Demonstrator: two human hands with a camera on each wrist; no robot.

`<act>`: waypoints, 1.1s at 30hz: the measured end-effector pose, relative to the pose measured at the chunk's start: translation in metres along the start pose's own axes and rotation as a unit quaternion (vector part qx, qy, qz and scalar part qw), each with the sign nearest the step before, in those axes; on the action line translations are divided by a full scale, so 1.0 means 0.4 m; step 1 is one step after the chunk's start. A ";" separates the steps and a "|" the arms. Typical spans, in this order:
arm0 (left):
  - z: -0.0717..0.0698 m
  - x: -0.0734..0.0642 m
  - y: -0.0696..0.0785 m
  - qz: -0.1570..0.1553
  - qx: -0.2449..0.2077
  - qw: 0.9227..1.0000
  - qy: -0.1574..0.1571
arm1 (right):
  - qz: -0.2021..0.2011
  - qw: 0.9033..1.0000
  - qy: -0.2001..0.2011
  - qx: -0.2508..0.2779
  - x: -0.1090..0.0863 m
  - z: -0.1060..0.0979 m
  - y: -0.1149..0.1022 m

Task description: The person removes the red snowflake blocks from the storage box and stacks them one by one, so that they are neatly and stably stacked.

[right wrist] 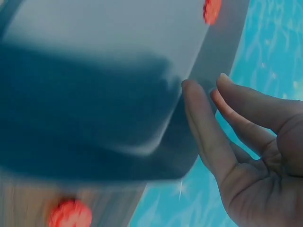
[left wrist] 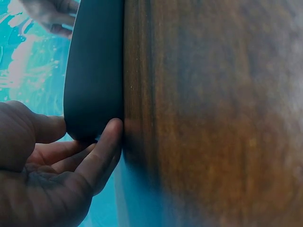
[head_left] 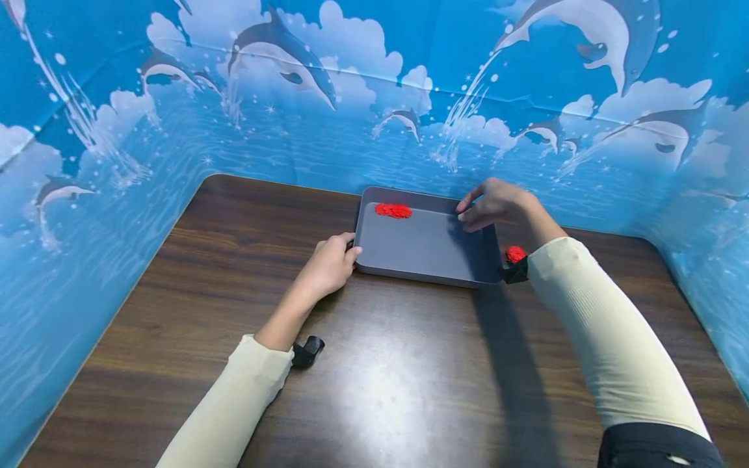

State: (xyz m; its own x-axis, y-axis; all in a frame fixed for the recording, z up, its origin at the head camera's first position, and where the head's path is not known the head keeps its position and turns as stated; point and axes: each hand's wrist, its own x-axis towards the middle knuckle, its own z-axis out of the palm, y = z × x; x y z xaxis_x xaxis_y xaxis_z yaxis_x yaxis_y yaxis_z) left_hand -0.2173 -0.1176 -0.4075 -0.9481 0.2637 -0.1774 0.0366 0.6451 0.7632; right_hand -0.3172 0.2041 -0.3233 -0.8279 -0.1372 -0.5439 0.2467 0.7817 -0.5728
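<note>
A grey rectangular tray [head_left: 418,244] sits toward the back of the wooden table. My left hand [head_left: 332,263] grips its left side, and the left wrist view has the thumb at the wall with the fingers curled round the corner. Over the far right corner, my right hand [head_left: 494,203] holds nothing, and its fingers [right wrist: 201,111] are loosely extended near the wall. A cluster of red scalloped pieces [head_left: 393,210] lies inside the tray at the far left. Another red piece [head_left: 515,253] is on the table outside the tray's right side, close to the right wrist strap.
The dark wood table [head_left: 246,260] meets a blue dolphin-print cloth [head_left: 328,130] that rises at the back and both sides. Black straps, such as the left wrist strap [head_left: 307,352], sit at both wrists. The right arm's shadow falls across the table.
</note>
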 end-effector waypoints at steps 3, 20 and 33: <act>-0.003 0.000 0.001 -0.003 -0.001 1.000 0.000 | 0.007 0.999 -0.017 0.032 0.022 0.023 -0.033; 0.001 -0.003 0.004 -0.006 0.002 1.000 0.004 | -0.011 0.997 -0.068 0.022 0.098 0.107 -0.145; -0.003 -0.006 0.005 -0.011 0.008 1.000 0.008 | -0.046 0.998 -0.037 -0.026 0.107 0.126 -0.145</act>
State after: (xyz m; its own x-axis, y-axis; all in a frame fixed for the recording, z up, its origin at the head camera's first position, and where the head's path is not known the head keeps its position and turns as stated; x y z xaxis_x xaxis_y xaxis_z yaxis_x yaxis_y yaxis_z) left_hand -0.2154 -0.1180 -0.4049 -0.9539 0.2378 -0.1830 0.0215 0.6623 0.7489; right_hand -0.3416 0.1221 -0.3445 -0.8057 -0.2523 -0.5359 0.1439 0.7943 -0.5902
